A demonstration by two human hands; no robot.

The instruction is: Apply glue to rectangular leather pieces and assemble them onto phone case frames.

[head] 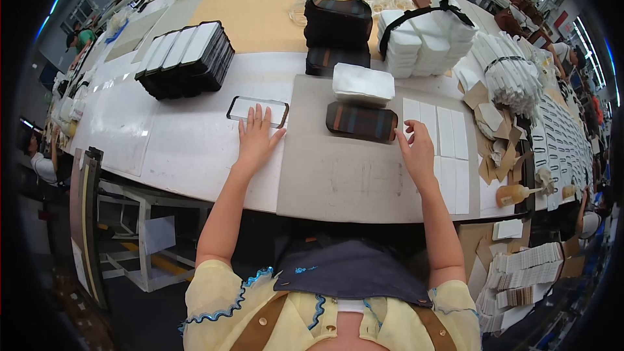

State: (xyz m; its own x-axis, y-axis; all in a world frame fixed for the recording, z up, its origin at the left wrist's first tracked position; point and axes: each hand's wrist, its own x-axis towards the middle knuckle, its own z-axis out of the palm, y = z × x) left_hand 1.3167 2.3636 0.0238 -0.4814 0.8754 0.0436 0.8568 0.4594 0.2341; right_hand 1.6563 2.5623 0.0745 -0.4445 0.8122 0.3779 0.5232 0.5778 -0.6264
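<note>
My left hand [256,139] lies flat, fingers spread, on the near part of a white panel with a dark edge [234,108] on the white table covering. Over the grey board, my right hand [416,148] is half curled, its fingertips near the right end of a dark plaid fabric piece [361,121]. Whether those fingertips touch the fabric, I cannot tell. Just beyond it sits a stack of white pads [363,83]. White rectangular strips [444,129] lie in rows to the right of the plaid piece.
Stacked dark-edged white panels [185,61] stand at the back left. Dark plaid pieces [338,29] and tied white pads [424,41] stand at the back. A bundle of white strips [509,70], brown scraps [502,156] and a glue bottle [514,195] are on the right. Other people work farther off.
</note>
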